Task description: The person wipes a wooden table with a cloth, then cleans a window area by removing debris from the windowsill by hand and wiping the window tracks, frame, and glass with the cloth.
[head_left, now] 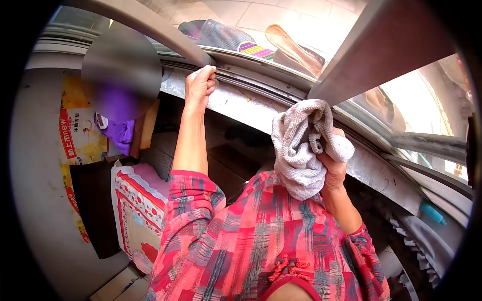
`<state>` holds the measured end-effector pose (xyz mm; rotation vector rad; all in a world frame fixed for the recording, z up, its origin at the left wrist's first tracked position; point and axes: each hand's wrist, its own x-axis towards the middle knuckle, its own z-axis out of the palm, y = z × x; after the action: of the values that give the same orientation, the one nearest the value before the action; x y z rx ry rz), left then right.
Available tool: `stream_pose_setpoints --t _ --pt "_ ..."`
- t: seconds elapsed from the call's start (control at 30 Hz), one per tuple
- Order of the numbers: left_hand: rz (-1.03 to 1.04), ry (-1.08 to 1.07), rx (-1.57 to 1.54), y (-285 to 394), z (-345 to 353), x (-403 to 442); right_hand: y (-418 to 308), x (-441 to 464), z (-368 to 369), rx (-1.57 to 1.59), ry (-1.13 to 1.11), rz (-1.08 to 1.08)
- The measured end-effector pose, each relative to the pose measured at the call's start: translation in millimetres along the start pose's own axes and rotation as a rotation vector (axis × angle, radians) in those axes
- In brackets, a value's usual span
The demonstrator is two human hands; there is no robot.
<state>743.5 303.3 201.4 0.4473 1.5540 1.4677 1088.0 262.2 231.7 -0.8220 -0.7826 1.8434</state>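
Observation:
A crumpled greyish-white towel point(301, 150) hangs in a loose bunch in front of my chest. My right hand point(335, 170) is closed around its right side, and the folds hide part of the fingers. My left hand point(201, 85) makes a fist at the lower end of a grey window frame bar point(165, 37), right above the sliding track point(251, 83). What that fist holds, if anything, is hidden by the fingers.
Outside the glass lie a tan insole point(293, 47) and a dark mesh item point(226, 36). A light stone sill point(241, 103) runs below the track. At left are a printed cardboard box point(83, 135), a purple cloth point(119, 134) and a patterned red-white cloth point(138, 210). A turquoise object point(433, 213) sits at right.

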Motion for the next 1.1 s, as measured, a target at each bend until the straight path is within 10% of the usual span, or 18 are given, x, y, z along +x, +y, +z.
stream_pose_setpoints --t 0.27,0.53,0.73,1.1 --pt "-0.054 -0.061 -0.482 -11.3 -7.9 -11.9 -1.7 0.3 -14.9 -0.046 -0.026 -0.03" --pt "0.027 -0.006 0.126 -0.9 10.1 3.9 -6.7 3.6 -15.9 -0.042 0.009 -0.001" --pt "0.301 0.37 1.278 1.5 40.0 11.9 -8.0 7.3 -19.1 -0.036 0.022 0.0" --pt "0.101 0.392 1.497 -1.2 53.5 43.5 -13.2 9.5 -20.2 0.042 0.024 -0.01"
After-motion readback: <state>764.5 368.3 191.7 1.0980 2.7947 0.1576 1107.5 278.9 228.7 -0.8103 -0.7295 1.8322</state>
